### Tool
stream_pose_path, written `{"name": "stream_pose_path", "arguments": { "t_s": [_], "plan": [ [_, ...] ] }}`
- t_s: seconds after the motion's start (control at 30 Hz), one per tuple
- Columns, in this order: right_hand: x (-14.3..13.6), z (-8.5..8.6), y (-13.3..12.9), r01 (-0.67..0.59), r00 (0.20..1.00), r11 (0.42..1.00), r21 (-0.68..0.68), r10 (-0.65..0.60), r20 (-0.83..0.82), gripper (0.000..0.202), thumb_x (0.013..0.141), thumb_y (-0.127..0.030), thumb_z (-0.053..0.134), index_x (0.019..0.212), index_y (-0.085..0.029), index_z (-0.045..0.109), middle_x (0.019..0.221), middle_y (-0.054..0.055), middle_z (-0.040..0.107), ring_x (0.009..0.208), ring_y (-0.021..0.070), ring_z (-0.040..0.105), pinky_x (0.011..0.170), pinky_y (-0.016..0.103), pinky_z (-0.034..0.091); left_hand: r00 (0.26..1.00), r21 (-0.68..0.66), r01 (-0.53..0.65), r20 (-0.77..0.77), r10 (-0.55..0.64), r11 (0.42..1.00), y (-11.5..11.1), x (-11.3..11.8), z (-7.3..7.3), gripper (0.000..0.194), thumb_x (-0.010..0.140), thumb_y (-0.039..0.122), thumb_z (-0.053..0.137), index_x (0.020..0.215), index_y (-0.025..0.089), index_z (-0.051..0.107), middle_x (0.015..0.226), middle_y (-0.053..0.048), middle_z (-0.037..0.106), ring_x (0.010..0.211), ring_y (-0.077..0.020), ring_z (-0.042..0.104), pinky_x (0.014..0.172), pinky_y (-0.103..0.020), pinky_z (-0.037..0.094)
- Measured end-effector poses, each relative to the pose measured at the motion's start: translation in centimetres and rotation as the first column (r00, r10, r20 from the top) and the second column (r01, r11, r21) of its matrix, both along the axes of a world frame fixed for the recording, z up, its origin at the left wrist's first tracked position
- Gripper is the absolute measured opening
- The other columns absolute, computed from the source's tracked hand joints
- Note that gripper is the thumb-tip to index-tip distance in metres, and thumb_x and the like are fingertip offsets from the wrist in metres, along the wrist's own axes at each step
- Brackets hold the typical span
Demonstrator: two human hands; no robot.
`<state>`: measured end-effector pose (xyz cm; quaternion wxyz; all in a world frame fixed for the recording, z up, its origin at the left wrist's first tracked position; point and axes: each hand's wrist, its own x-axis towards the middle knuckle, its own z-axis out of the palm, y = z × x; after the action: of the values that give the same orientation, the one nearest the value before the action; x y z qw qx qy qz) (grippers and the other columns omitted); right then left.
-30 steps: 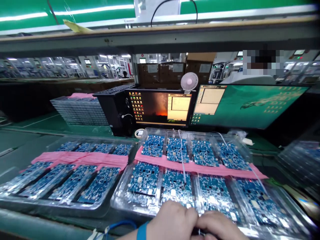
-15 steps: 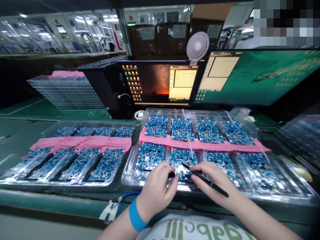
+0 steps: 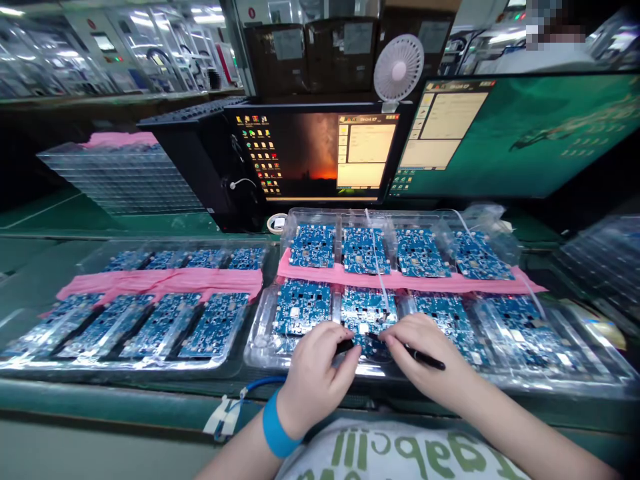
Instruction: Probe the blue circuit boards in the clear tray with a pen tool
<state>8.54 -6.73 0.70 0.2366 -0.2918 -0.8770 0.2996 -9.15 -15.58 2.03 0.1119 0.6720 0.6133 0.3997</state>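
Item: my right hand (image 3: 427, 357), fingers pinched around a black pen (image 3: 407, 350), tip resting on a blue circuit board (image 3: 367, 313).
Item: my left hand (image 3: 315, 377), thumb and forefinger pinching a small dark piece at the near edge of that board.
Location: board sits second from left in the near row of the clear tray (image 3: 260, 347), just below the pink strip (image 3: 400, 280), in front of the monitor (image 3: 315, 153).

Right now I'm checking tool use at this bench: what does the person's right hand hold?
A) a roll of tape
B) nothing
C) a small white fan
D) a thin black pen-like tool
D: the right hand grips a thin black pen-like tool, its tip over a blue circuit board in the clear tray.
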Motion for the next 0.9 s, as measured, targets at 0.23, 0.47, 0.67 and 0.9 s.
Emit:
{"name": "stream_pose_path", "arguments": {
  "t_s": [0.23, 0.47, 0.67, 0.9],
  "plan": [
    [6.0, 1.7, 1.1, 0.344, 0.92, 0.938, 0.029, -0.331, -0.208, 0.017, 0.082, -0.025, 0.045, 0.08, -0.021, 0.061, 0.077, 0.002, 0.059, 0.077, 0.017, 0.053, 0.072, 0.032, 0.038, 0.998, 0.052, -0.007, -0.063, 0.01, 0.999, -0.1, -0.3, -0.1, 0.018, 0.076, 0.013, 0.053, 0.093, 0.018, 0.05, 0.086, -0.004, 0.059, 0.081, -0.0139, 0.054, 0.072, -0.027, 0.045],
    [14.3, 0.4, 1.9, 0.918, 0.353, 0.347, -0.193, -0.935, -0.003, 0.021, 0.074, -0.034, 0.046, 0.074, -0.019, 0.062, 0.071, 0.006, 0.06, 0.072, 0.0222, 0.053, 0.058, 0.031, 0.039, 0.971, 0.007, 0.095, -0.223, -0.091, 0.995, 0.4, -1.1, -0.2, 0.02, 0.08, 0.02, 0.051, 0.099, 0.02, 0.053, 0.075, -0.001, 0.061, 0.065, -0.0126, 0.056, 0.059, -0.024, 0.044],
    [18.0, -3.4, 3.0, 0.894, 0.447, 0.444, -0.058, -0.891, 0.073, 0.027, 0.077, -0.037, 0.044, 0.07, -0.019, 0.062, 0.069, 0.004, 0.061, 0.072, 0.0221, 0.056, 0.063, 0.032, 0.041, 0.94, 0.028, 0.088, -0.332, -0.074, 0.996, 1.1, -1.3, -0.3, 0.017, 0.081, 0.028, 0.049, 0.095, 0.019, 0.054, 0.079, -0.001, 0.063, 0.07, -0.0125, 0.059, 0.061, -0.022, 0.045],
    [16.7, -3.3, 3.1, 0.9, 0.427, 0.429, -0.081, -0.903, -0.04, 0.025, 0.078, -0.031, 0.042, 0.067, -0.018, 0.06, 0.056, 0.002, 0.056, 0.061, 0.0185, 0.054, 0.063, 0.03, 0.04, 0.916, 0.041, 0.104, -0.393, -0.079, 0.994, 1.5, -1.3, 0.1, 0.018, 0.083, 0.033, 0.046, 0.094, 0.02, 0.053, 0.076, 0.0, 0.063, 0.068, -0.0118, 0.059, 0.06, -0.02, 0.045]
  ]
}}
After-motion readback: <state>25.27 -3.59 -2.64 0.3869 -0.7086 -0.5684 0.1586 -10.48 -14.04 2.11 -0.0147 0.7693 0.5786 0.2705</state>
